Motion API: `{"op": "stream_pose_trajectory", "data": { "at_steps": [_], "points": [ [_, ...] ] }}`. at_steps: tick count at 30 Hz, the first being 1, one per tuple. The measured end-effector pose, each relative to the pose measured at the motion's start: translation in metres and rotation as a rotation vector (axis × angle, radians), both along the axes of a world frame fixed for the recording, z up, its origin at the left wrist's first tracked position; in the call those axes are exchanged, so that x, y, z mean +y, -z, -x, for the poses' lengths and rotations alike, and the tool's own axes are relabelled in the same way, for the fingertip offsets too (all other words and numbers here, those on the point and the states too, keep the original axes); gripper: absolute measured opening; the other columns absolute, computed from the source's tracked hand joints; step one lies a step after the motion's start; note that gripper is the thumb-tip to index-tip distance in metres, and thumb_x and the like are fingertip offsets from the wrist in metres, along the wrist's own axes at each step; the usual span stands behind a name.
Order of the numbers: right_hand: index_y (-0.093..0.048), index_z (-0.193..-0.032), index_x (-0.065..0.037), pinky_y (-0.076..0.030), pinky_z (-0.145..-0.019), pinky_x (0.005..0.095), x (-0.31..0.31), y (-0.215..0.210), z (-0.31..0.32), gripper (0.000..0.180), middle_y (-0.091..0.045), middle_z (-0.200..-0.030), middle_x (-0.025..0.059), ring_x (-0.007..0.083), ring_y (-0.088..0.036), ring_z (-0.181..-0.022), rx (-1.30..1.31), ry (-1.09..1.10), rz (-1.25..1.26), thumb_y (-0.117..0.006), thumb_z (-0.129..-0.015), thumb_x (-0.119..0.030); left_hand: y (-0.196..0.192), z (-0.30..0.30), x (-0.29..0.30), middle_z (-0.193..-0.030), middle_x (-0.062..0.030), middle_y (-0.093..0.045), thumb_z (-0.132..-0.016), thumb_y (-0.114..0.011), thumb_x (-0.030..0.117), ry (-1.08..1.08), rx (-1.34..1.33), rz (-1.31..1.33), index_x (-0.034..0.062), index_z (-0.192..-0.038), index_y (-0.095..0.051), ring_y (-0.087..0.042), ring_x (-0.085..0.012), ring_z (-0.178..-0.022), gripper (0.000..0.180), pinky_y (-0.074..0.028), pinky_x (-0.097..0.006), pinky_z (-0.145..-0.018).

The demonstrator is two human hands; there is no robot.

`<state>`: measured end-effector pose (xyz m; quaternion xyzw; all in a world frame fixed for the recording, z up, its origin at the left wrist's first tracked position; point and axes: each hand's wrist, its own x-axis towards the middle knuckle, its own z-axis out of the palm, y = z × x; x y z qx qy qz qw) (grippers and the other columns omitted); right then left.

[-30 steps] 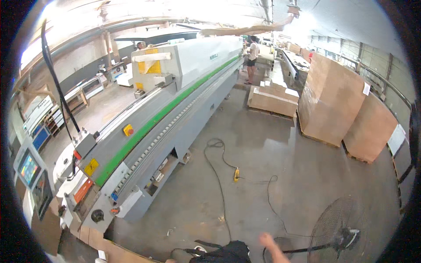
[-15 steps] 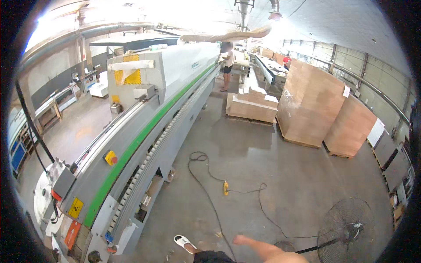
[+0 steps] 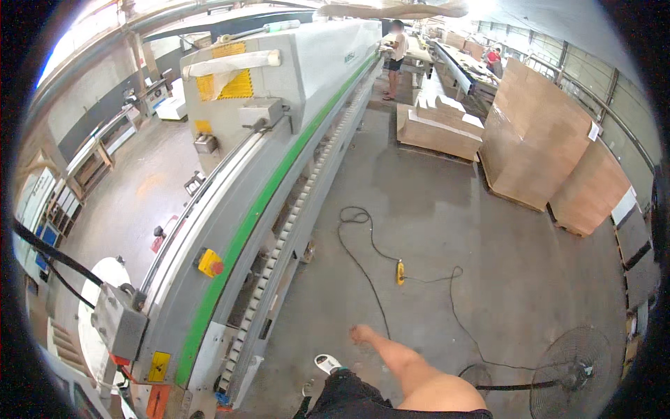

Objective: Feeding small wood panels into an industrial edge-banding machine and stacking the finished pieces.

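Observation:
My right hand [image 3: 361,334] hangs over the grey floor [image 3: 335,293], at the end of my bare arm reaching in from the lower edge. Its fingers look loosely curled together, and no object shows in them. A black cable [image 3: 366,279] runs along the floor just beyond it. To the left stands a long grey edge-banding machine [image 3: 209,237] with a green stripe; my hand is apart from it. My left hand is out of view. Below, one foot in a white slipper [image 3: 326,362] shows beside my dark shorts.
A yellow power socket [image 3: 400,273] lies on the cable ahead. At the lower right stands a black floor fan [image 3: 576,377]. Tall board stacks [image 3: 537,146] line the right, with a lower stack [image 3: 440,133] further back. One person [image 3: 395,59] stands by the machine's far end.
The view has tilted down and turned left, so the machine and stacks sit further right and higher. My right arm shows more fully, reaching forward above the floor.

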<state>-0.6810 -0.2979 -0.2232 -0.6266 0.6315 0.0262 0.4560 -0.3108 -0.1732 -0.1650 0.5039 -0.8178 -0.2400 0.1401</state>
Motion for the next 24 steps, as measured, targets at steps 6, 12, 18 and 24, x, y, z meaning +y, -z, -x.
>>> {"op": "stream_pose_trajectory", "data": {
  "at_steps": [6,12,18,24],
  "points": [
    [-0.067,-0.110,-0.010,-0.052,-0.080,0.0383,-0.036,-0.037,-0.102,0.036,-0.071,-0.099,0.0076,0.0255,-0.067,-0.090,-0.069,-0.150,0.003,-0.059,-0.083,-0.033,0.046,-0.082,0.098,-0.089,-0.0193,-0.067,-0.085,-0.057,0.024,-0.281,0.028,0.061,-0.0002,-0.099,-0.068,-0.063,-0.0284,-0.083,0.029,-0.049,-0.042,-0.078],
    [-0.064,-0.107,-0.002,-0.054,-0.071,0.0306,0.034,-0.003,-0.143,0.023,-0.068,-0.090,0.0093,0.0178,-0.066,-0.079,-0.314,-0.167,-0.025,-0.061,-0.088,-0.014,0.102,-0.118,0.340,-0.092,-0.0222,-0.068,-0.086,-0.059,0.028,-1.137,0.448,-0.215,-0.0014,-0.102,-0.067,-0.065,-0.0306,-0.086,0.035,-0.048,-0.042,-0.078],
    [-0.065,-0.106,-0.004,-0.052,-0.070,0.0327,0.124,-0.071,-0.230,0.023,-0.069,-0.086,0.0112,0.0197,-0.067,-0.080,-0.176,-0.499,-0.017,-0.061,-0.088,-0.018,-0.104,-0.171,0.317,-0.094,-0.0202,-0.068,-0.085,-0.057,0.046,-1.244,0.329,-0.685,0.0043,-0.099,-0.069,-0.066,-0.0359,-0.094,0.045,-0.049,-0.043,-0.082],
    [-0.064,-0.109,-0.005,-0.052,-0.073,0.0369,0.152,-0.076,-0.285,0.028,-0.069,-0.091,0.0159,0.0256,-0.068,-0.084,-0.246,-0.649,0.071,-0.061,-0.087,-0.023,-0.372,-0.194,0.277,-0.091,-0.0084,-0.068,-0.085,-0.070,0.017,-0.719,0.736,-0.089,0.0044,-0.095,-0.069,-0.065,-0.0238,-0.085,0.016,-0.051,-0.036,-0.079]
  ]
}}
